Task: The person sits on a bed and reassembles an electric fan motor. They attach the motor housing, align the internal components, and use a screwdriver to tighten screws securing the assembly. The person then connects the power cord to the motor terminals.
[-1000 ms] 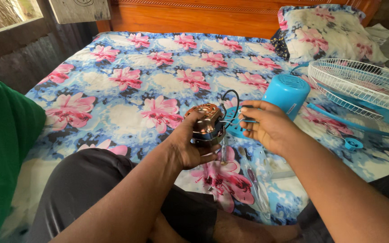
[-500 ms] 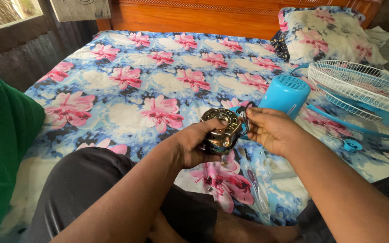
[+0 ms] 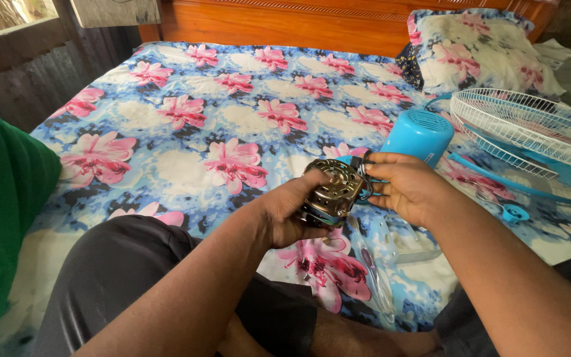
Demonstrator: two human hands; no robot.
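The left hand (image 3: 292, 215) grips a metal fan motor (image 3: 333, 193); the right hand (image 3: 408, 188) pinches its wiring. Open floral bed (image 3: 186, 125) stretches toward the headboard, while a fan grille (image 3: 530, 129) crowds its right edge.

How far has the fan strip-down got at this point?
Done: the white wire fan guard and the blue plastic motor cover lie off on the flowered bedsheet. In hand: the left hand grips the round metal fan motor; the right hand fingers its wiring. Left: a small blue cap lies loose; nothing is refitted.
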